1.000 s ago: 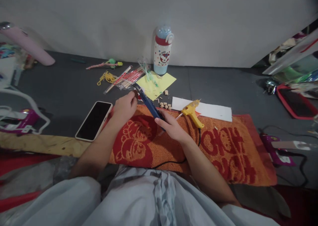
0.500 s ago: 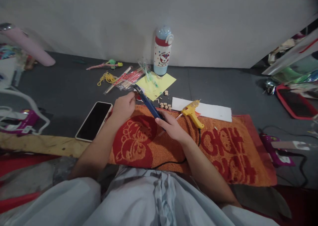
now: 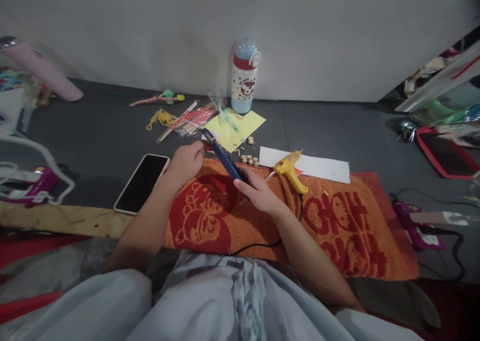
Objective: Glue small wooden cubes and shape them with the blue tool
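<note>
My right hand (image 3: pixel 258 193) is closed round the handle of a long dark-blue tool (image 3: pixel 224 157) that slants up and to the left over an orange and red towel (image 3: pixel 337 221). My left hand (image 3: pixel 187 161) is curled in a pinch at the tool's far tip; what it holds is too small to make out. A yellow glue gun (image 3: pixel 289 168) lies on the towel just right of my right hand, its black cord trailing toward me. Small wooden pieces (image 3: pixel 249 158) are scattered beyond the tool.
A phone (image 3: pixel 142 182) lies face up left of the towel. Behind it are packets of red sticks (image 3: pixel 189 118), yellow paper (image 3: pixel 236 128), a white strip (image 3: pixel 315 166) and a cartoon water bottle (image 3: pixel 244 78) by the wall. A wooden plank (image 3: pixel 63 218) lies at the left, clutter at the right.
</note>
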`<state>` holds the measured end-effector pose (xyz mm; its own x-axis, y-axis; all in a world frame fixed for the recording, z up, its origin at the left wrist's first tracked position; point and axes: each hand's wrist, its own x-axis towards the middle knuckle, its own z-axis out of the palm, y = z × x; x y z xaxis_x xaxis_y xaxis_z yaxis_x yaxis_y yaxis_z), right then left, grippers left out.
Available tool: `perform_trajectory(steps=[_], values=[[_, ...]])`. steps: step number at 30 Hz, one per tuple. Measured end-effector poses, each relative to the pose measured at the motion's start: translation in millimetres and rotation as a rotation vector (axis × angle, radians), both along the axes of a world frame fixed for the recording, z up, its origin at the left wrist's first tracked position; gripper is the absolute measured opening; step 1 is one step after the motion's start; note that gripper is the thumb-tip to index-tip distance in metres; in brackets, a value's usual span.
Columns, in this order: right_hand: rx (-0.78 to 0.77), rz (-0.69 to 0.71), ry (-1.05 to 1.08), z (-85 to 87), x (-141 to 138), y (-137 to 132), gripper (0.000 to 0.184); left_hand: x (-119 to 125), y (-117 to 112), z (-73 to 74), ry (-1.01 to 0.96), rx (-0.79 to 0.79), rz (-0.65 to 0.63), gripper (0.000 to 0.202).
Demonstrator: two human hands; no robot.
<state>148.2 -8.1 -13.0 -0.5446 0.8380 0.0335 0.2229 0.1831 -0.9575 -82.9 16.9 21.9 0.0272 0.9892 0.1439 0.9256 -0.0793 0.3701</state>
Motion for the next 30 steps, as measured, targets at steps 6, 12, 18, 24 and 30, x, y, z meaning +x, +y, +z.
perform_trajectory(steps=[6,12,18,24,30], values=[[0.013,-0.031,-0.014,-2.3,0.4,0.6,0.048,0.8,-0.7,2.6,0.042,-0.028,0.003,0.028],[0.013,-0.102,0.004,-2.4,-2.9,-1.2,0.050,13.3,-4.5,6.1,0.187,-0.062,0.083,0.032],[-0.040,-0.260,0.099,-5.3,-11.5,-0.1,0.037,28.5,-15.9,6.1,0.138,0.353,0.109,0.034],[-0.129,-0.256,0.259,-11.0,-18.4,-1.4,0.046,42.7,-23.4,-6.8,-0.303,0.092,-0.101,0.034],[-0.100,-0.147,0.320,-10.3,-23.7,-6.7,0.058,55.9,-22.9,-22.0,-0.845,-0.170,-0.266,0.046]])
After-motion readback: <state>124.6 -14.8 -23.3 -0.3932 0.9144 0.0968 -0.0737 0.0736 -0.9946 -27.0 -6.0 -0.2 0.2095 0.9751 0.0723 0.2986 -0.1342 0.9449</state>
